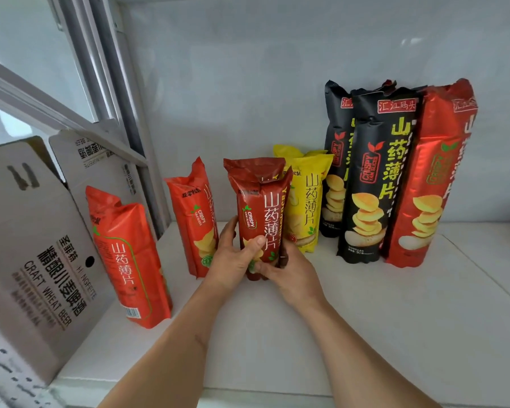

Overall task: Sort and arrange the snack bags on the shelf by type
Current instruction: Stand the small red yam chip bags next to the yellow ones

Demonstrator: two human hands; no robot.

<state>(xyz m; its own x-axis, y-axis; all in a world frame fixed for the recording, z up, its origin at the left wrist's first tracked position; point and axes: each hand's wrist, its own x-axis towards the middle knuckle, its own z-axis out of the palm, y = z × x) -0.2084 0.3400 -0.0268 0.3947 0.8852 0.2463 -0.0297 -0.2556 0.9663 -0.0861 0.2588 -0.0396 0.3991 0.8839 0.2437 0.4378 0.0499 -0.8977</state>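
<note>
As both forearms reached in from the near edge, the scene read like this:

Left hand: the left hand (236, 254) gripped the lower part of the dark red bag (261, 213), thumb pressed across its front, fingers (228, 231) curled round its left side.

Right hand: the right hand (289, 272) held the same bag at its base from the right, fingers wrapped under and behind it; their tips could not be seen.

Dark red bag: it stood upright at mid-shelf, long axis vertical, crimped top up, printed front toward the camera.

Shelf: white shelf (365, 319), bags standing on it.

Near left: an orange bag (130, 260) stood upright but leaned against a grey beer carton (33, 245).

Further left: a second orange bag (195, 219) stood just beside the left hand.

Behind: a yellow bag (309, 201) stood upright, touching the dark red bag's right edge.

Far right: two tall black bags (374, 184) and a tall red bag (430, 178) stood upright side by side near the white back wall.
</note>
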